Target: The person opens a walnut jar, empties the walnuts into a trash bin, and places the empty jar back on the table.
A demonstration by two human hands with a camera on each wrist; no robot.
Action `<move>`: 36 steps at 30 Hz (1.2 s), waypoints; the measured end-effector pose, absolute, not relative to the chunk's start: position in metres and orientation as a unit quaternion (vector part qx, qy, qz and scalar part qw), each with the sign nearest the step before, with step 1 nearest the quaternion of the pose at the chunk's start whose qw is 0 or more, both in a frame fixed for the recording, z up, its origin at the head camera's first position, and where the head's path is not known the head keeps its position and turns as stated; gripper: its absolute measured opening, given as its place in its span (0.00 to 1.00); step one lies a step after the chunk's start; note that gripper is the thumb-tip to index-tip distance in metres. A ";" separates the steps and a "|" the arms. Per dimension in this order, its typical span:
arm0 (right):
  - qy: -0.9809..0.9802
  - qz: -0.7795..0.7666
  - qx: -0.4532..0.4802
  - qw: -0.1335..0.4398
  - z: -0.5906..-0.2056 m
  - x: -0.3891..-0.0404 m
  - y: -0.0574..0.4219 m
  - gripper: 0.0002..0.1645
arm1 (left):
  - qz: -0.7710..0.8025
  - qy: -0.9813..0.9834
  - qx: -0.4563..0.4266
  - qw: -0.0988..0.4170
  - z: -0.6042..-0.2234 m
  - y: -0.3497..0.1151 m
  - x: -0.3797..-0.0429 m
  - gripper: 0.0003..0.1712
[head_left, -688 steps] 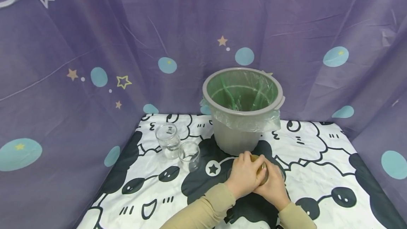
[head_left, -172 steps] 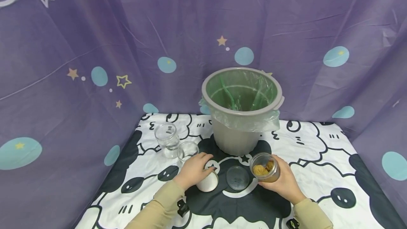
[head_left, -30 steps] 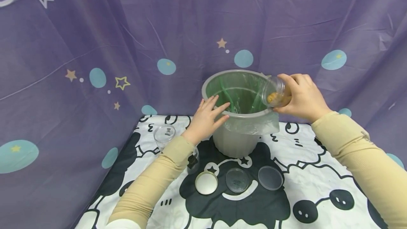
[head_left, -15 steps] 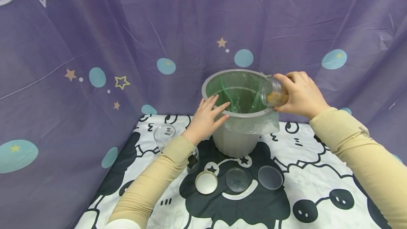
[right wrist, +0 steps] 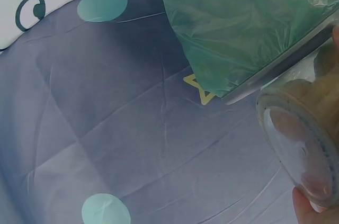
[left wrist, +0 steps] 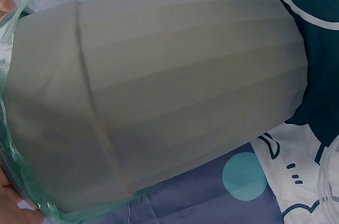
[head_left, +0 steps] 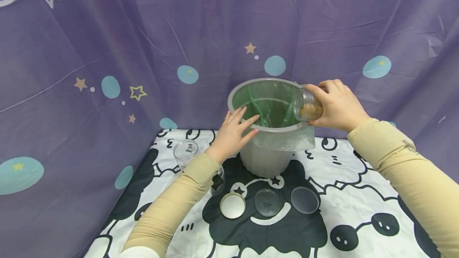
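My right hand (head_left: 342, 106) grips a clear jar (head_left: 305, 100) lying on its side over the right rim of a grey bin (head_left: 267, 158). Its mouth points left into the bin, and yellow-brown lumps (head_left: 311, 112) sit inside it. In the right wrist view the jar's round base (right wrist: 299, 152) faces the camera, with fingertips around it. My left hand (head_left: 233, 132) rests on the bin's near left rim, fingers spread and fairly straight. The left wrist view shows mostly the bin's wall (left wrist: 175, 86), with fingertips (left wrist: 13, 203) at its rim.
A green-tinted clear liner (right wrist: 228, 33) folds over the bin's rim. On the patterned cloth lie a white disc-shaped lid (head_left: 232, 206) and two dark-looking round lids (head_left: 267, 203). An upright clear jar (head_left: 185, 152) stands left; another is partly behind my left forearm. A purple curtain (head_left: 201, 23) hangs behind.
Both hands have risen from the cloth to the bin, the right carrying the jar. Over the last second the jar has moved slightly left and tipped further, while my left hand has stayed put.
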State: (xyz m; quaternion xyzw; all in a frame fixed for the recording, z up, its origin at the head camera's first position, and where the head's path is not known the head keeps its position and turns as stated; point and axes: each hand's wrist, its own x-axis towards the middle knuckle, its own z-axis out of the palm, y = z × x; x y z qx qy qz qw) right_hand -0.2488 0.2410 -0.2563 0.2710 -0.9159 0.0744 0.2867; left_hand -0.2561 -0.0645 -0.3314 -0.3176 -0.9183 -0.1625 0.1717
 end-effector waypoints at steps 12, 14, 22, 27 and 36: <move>-0.903 0.054 0.297 0.305 -0.256 -0.252 0.241 0.55 | -0.168 -0.919 -0.315 0.170 -0.331 -0.063 -0.257 0.29; -0.904 0.052 0.296 0.306 -0.256 -0.253 0.241 0.55 | -0.168 -0.918 -0.315 0.172 -0.331 -0.063 -0.257 0.28; -0.903 0.043 0.302 0.301 -0.254 -0.252 0.241 0.55 | -0.168 -0.919 -0.312 0.170 -0.331 -0.062 -0.257 0.28; -0.904 0.037 0.305 0.297 -0.253 -0.253 0.241 0.55 | -0.169 -0.919 -0.313 0.172 -0.332 -0.062 -0.258 0.28; -0.902 0.017 0.318 0.292 -0.251 -0.257 0.240 0.55 | -0.164 -0.916 -0.318 0.181 -0.333 -0.061 -0.260 0.28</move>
